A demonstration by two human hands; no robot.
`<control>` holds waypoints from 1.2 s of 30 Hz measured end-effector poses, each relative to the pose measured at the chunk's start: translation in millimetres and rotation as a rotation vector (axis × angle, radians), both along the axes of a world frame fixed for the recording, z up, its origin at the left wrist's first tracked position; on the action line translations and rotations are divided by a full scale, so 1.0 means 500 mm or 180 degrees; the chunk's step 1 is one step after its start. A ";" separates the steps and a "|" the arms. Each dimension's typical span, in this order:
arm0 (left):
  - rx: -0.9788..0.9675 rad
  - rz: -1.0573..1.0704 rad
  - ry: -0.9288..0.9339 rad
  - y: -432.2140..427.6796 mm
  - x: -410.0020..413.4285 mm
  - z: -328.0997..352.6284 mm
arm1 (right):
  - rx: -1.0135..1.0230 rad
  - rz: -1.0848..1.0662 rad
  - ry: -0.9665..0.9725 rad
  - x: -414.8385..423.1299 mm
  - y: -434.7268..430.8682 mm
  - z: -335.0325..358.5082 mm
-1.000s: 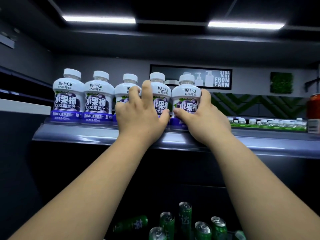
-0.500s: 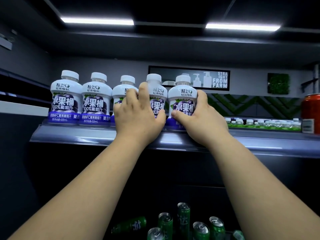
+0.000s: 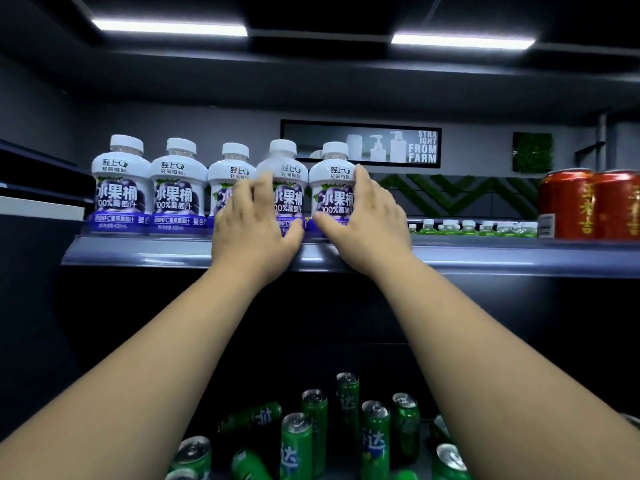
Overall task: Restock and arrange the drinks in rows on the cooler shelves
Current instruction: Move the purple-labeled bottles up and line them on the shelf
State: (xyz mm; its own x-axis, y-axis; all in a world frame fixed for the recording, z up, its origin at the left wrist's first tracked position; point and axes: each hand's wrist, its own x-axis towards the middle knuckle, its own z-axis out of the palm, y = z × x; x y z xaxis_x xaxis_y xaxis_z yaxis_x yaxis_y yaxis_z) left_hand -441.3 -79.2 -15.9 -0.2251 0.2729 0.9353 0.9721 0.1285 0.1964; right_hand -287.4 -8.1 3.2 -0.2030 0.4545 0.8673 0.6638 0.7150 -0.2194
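Both hands on grape juice bottles [image 3: 176, 192] on the cooler shelf [image 3: 138, 252].
Five bottles stand upright in one row along the front edge of the shelf, toward its left end. The left hand [image 3: 252, 233] grips the fourth bottle [image 3: 287, 168], thumb at its base. The right hand [image 3: 367, 220] grips the fifth bottle [image 3: 332, 174], just beside it. Red cans [image 3: 585, 206] stand near the right end.
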 end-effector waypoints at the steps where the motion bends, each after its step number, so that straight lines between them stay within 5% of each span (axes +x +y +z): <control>1: -0.0008 -0.0002 0.0084 -0.006 -0.001 -0.021 | 0.0058 0.0008 -0.0048 0.003 -0.001 -0.006; 9: -0.0154 -0.0099 0.0726 -0.062 -0.007 -0.229 | 0.0686 -0.0380 -0.1058 0.022 -0.038 -0.133; 12: -0.0392 -0.0427 0.0397 -0.071 -0.005 -0.318 | 0.0850 -0.0090 -0.1066 0.030 -0.052 -0.236; 14: -0.0907 -0.0663 0.0007 -0.069 -0.003 -0.377 | 0.0557 0.0287 -0.1185 0.035 -0.059 -0.297; 17: -0.1855 -0.0770 -0.0581 -0.068 -0.013 -0.464 | -0.0896 0.0979 -0.1720 0.049 -0.059 -0.397; 23: -0.3045 -0.0987 -0.1340 -0.135 -0.019 -0.640 | -0.2224 0.1108 -0.2036 0.087 -0.031 -0.602; 36: -0.2393 -0.1549 -0.1451 -0.125 -0.028 -0.662 | -0.2693 0.1662 -0.1088 0.060 -0.032 -0.724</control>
